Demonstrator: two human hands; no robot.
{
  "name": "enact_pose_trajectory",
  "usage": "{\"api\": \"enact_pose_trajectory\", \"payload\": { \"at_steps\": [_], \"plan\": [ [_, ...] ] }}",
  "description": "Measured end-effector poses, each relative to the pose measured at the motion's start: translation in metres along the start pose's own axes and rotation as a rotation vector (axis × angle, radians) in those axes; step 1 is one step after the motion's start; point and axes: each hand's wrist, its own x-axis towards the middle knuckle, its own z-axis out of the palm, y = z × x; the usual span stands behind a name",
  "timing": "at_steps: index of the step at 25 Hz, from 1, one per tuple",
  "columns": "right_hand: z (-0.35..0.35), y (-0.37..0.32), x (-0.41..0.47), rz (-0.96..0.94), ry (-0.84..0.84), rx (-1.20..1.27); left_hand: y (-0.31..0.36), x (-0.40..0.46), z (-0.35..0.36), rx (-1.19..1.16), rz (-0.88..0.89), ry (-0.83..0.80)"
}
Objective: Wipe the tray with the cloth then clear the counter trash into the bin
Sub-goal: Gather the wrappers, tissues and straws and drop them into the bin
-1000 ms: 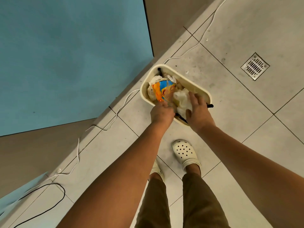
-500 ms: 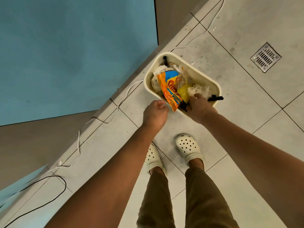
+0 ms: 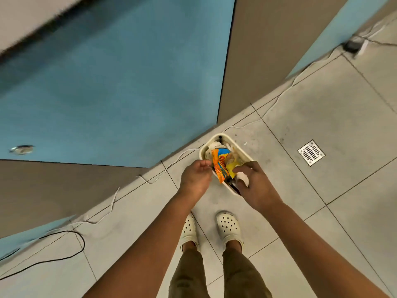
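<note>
Bin (image 3: pixel 225 137): cream, oblong, on the tiled floor beside the wall; full of trash.
Wrapper (image 3: pixel 220 165): orange and blue, sticking up out of the bin.
Yellow scrap (image 3: pixel 232 170): beside the wrapper, under the right fingertips.
Left hand (image 3: pixel 196 179): over the bin's near-left rim, fingers loosely curled, holding nothing.
Right hand (image 3: pixel 255 186): over the bin's near end, a white wad (image 3: pixel 243 178) below the palm; grasp unclear.
Drain (image 3: pixel 311 152): metal grate, right of the bin.
Clogs (image 3: pixel 228 226): cream, below the hands.

Bin (image 3: pixel 203 152) on the floor (image 3: pixel 322 117) against the cabinet base. Snack wrapper (image 3: pixel 220 165) in the bin. Left hand (image 3: pixel 196 179) left of the wrapper, right hand (image 3: pixel 255 186) over the bin's near end. Floor drain (image 3: pixel 311 152) well right.
</note>
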Motion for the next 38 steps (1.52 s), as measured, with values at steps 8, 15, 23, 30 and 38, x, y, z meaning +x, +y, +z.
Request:
{"api": "enact_pose_trajectory", "payload": {
  "at_steps": [8,15,23,30,38],
  "plan": [
    [-0.145,-0.192,-0.067,-0.270,-0.003,0.094,0.115,-0.195,-0.096,-0.260,0.231,0.214],
    [-0.154,-0.318,-0.123,-0.567,-0.272,0.086,0.139,-0.291,-0.176,-0.323,0.324,0.410],
    [-0.138,-0.437,-0.114,-0.666,-0.243,0.210,0.172,-0.324,-0.280,-0.342,0.534,0.525],
    [-0.070,-0.543,-0.085,-0.684,-0.169,0.231,0.152,-0.309,-0.421,-0.277,0.547,0.693],
    [-0.016,-0.626,-0.045,-0.663,-0.066,0.222,0.146,-0.273,-0.578,-0.123,0.485,0.868]
  ]
}}
